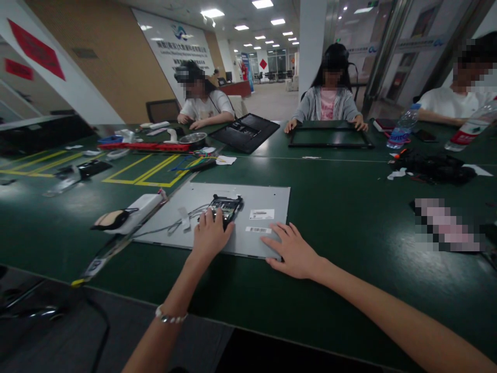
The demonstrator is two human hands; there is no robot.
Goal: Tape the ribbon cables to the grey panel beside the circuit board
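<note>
A flat grey metal panel [267,196] with two white labels lies on the green table before me. On it rests a circuit board in a black frame [230,203], with thin grey cables [171,226] running off to the left. My left hand [212,235] reaches over the board's near edge, fingers stretched forward and touching it; the part under the fingers is hidden. At the panel's near right corner lies my right hand [295,254], fingers spread, with fingertips on the panel and nothing in its grasp.
A white power strip [145,207] and a computer mouse [112,219] sit left of the panel. Across the table are a black laptop shell [248,129], a black screen frame [330,145], bottles [404,126], dark tangled cables [435,166] and three seated people.
</note>
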